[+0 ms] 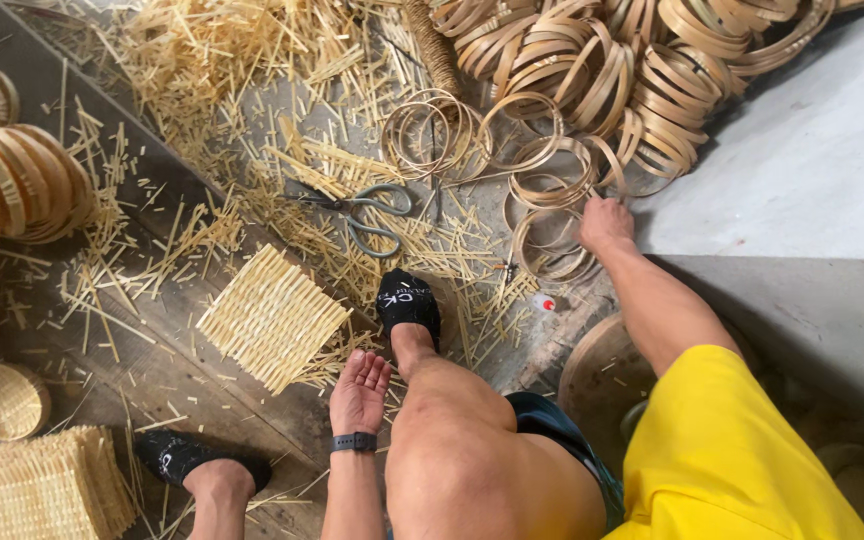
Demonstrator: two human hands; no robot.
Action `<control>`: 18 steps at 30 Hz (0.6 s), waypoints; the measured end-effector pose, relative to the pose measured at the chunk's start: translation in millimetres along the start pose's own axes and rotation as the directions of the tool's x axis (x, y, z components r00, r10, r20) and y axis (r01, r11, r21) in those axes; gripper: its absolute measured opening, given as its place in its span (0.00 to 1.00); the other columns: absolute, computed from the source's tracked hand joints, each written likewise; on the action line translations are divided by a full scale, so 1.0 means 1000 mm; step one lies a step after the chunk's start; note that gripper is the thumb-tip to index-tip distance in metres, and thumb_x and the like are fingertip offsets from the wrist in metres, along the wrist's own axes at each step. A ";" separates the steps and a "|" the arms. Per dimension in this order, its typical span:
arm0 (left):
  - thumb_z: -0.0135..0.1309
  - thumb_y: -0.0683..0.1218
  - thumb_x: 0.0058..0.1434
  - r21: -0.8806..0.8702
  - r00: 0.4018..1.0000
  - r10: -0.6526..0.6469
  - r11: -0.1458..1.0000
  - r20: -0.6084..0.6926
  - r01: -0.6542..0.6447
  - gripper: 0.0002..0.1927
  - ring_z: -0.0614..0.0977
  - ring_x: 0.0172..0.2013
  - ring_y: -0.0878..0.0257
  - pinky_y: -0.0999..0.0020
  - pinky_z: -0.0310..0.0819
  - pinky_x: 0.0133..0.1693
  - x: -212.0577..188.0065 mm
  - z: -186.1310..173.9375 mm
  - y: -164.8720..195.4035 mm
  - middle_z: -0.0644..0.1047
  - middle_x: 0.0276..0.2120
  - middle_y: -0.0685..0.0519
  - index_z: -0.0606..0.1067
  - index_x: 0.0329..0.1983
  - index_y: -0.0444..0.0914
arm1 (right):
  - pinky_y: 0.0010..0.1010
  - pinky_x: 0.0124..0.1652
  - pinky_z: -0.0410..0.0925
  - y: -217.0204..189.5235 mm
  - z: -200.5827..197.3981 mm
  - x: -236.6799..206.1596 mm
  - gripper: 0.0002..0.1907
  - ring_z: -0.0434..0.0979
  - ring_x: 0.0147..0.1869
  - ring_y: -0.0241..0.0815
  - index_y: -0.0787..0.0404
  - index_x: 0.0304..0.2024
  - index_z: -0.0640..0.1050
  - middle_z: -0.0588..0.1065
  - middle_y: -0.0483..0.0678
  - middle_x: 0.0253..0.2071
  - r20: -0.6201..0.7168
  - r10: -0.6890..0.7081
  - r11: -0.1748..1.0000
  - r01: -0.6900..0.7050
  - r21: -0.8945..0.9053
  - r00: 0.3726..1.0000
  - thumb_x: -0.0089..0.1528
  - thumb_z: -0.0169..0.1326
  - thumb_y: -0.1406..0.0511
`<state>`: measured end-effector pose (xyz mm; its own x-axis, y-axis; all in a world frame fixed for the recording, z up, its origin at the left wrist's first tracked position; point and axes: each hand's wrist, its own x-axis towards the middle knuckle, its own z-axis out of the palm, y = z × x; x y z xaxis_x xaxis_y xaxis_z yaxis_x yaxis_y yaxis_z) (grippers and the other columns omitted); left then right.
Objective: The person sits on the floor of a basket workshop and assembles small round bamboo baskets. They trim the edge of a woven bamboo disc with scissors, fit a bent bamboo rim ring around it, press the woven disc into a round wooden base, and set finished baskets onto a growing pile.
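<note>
We see the right hand (607,225) stretched out to a small cluster of bamboo rings (552,215) on the floor, its fingers resting on them; we cannot tell whether it grips one. About five or six rings lie loose there, partly overlapping, and another loose bunch of thin rings (430,130) sits just to the left. Behind them is a big heap of hoops (642,60), too many to count.

Our left hand (359,392) hangs open, palm up, fingers relaxed and holding nothing, with one dark wristband (354,441) on the wrist. Just beside it lies one woven square mat (272,318). One pair of scissors (367,212) lies among scattered bamboo strips (202,60), between the mat and the rings.

Two feet in black slippers show: one (408,303) near the mat, one (187,457) lower left. At the left edge we count one small round basket (2,400), one stack of woven mats (47,488) and one stack of hoops (17,180).
</note>
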<state>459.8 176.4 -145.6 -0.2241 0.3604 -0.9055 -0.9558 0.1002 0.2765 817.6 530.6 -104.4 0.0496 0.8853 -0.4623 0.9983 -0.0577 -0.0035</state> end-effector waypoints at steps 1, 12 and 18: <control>0.59 0.44 0.63 -0.005 1.000 0.002 1.000 -0.007 -0.002 0.07 0.83 0.39 0.59 0.60 0.81 0.45 -0.001 0.001 0.002 0.81 0.35 0.52 0.76 0.40 0.36 | 0.46 0.49 0.74 -0.007 -0.001 0.000 0.13 0.81 0.50 0.59 0.59 0.42 0.85 0.81 0.60 0.46 0.025 0.002 0.998 -0.003 0.070 1.000 0.55 0.60 0.65; 0.59 0.49 0.65 0.613 0.941 0.255 0.714 0.222 -0.339 0.15 0.79 0.31 0.63 0.68 0.75 0.35 -0.055 0.106 0.055 0.81 0.31 0.51 0.81 0.43 0.31 | 0.31 0.39 0.76 -0.181 -0.047 -0.016 0.11 0.84 0.29 0.43 0.59 0.27 0.84 0.81 0.52 0.24 -0.141 -0.269 0.835 0.304 0.460 0.953 0.59 0.56 0.61; 0.55 0.48 0.67 0.279 0.780 0.518 0.738 0.351 -0.615 0.14 0.81 0.37 0.74 0.77 0.76 0.39 -0.067 0.180 0.151 0.81 0.37 0.61 0.77 0.53 0.39 | 0.33 0.36 0.75 -0.269 -0.094 -0.090 0.09 0.84 0.31 0.41 0.62 0.32 0.84 0.82 0.52 0.29 -0.283 -0.574 0.629 0.635 0.449 0.769 0.59 0.59 0.63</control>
<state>365.2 333.9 15.0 -0.6030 0.6584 -0.4504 -0.5142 0.1109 0.8505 547.3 510.0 21.2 -0.5262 0.8442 -0.1024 0.6457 0.3182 -0.6941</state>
